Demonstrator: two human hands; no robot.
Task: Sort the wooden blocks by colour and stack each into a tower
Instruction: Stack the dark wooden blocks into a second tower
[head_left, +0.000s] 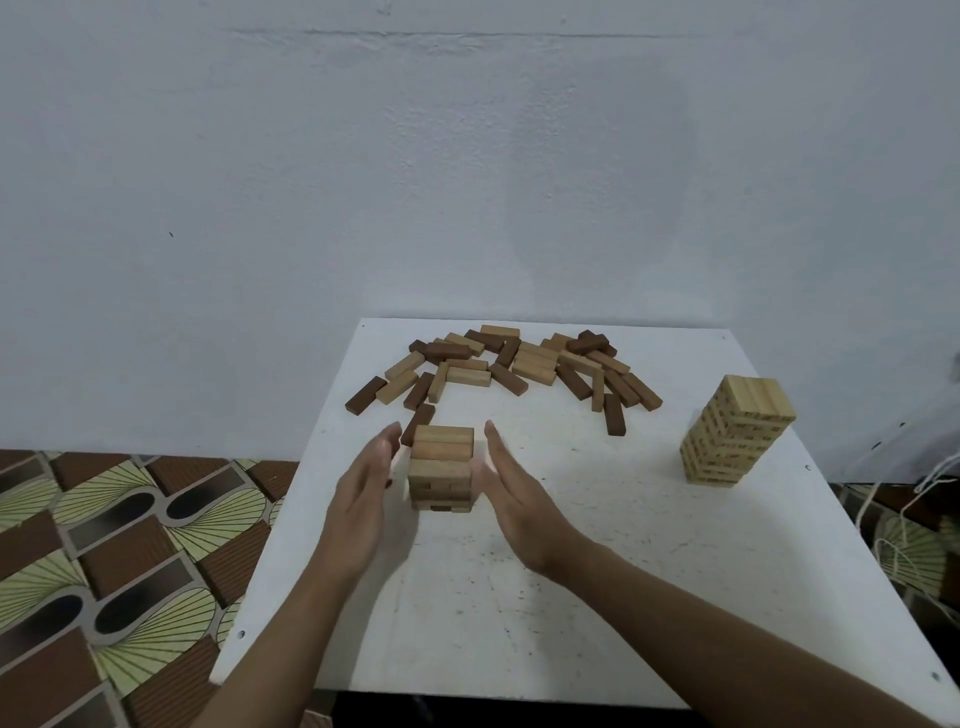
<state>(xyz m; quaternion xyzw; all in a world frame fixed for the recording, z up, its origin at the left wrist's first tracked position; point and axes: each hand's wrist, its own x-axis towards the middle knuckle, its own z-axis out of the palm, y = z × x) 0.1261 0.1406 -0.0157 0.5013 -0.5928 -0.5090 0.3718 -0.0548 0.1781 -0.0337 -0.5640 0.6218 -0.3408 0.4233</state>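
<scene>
My short upright tower of light wooden blocks (441, 467) stands near the middle of the white counter (623, 571), right between my left hand (363, 499) and right hand (514, 493). Both hands are flat and wide, holding nothing, equally near.

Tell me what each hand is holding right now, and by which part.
Nothing is gripped. The left hand and right hand stand open either side of the short tower; touch cannot be told.
</scene>
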